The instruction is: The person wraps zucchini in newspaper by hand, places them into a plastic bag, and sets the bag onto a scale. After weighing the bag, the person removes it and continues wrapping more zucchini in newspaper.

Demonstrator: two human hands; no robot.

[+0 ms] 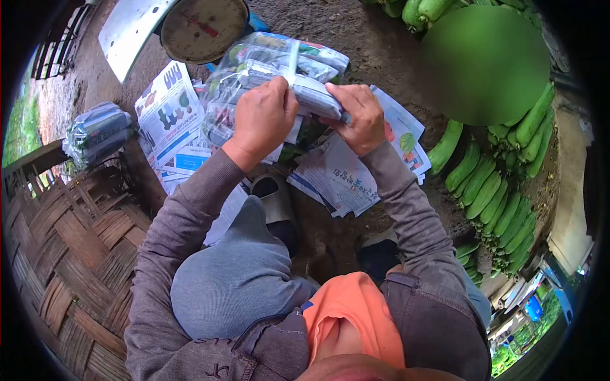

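Two clear bags of paper-wrapped bundles: the held bag (273, 63), upper centre, I grip with left hand (264, 117) and right hand (362, 117) closed; the second bag (98, 130) lies upper left.

The weighing scale (203, 28) is cut off by the top edge, and its dial figures are too small to read. A flat green blur (486, 63) hides whatever lies above the green gourds (492, 190). The left hand (264, 117) curls its fingers (287, 95) into the plastic bag (267, 63), tips hidden — the wrapped contents show only dimly. Print on the newspaper sheets (343, 178) is unreadable — the woven basket (70, 254) is lost in the lens's dark rim.
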